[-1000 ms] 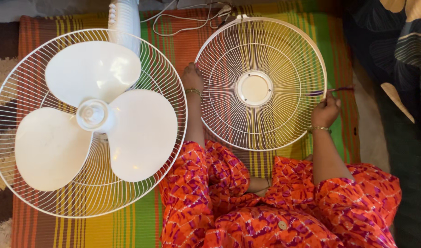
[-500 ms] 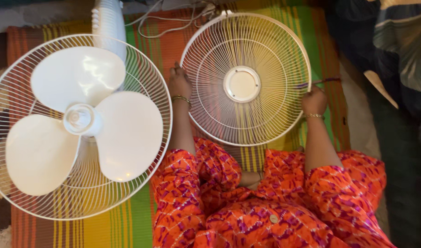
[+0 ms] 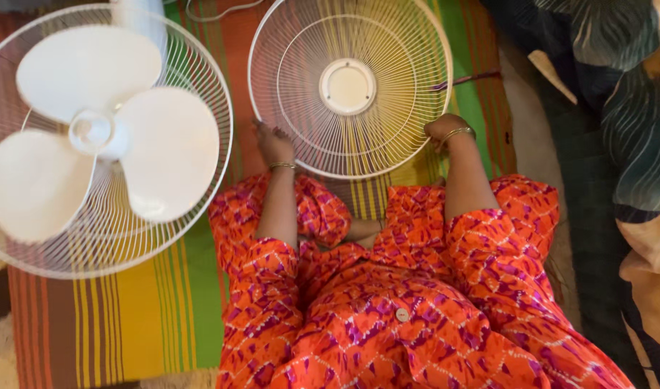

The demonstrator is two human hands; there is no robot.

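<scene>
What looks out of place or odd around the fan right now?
The front grille is off and lies flat on the striped mat, held at its rim by the left hand and right hand. The fan blades sit exposed in the rear grille.

so I count two white wire fan guards (image 3: 350, 86), one with three blades (image 3: 92, 130) on it, plus two hands (image 3: 274, 144), two bangles (image 3: 456, 132), one striped mat (image 3: 157, 310).

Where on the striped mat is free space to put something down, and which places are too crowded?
The widest free patch of the striped mat lies below the fan with blades, left of the orange-clad knee. A narrow strip runs between that fan and the loose wire grille, but the left hand rests there. The right hand grips the grille's right rim; that side is tight.
</scene>
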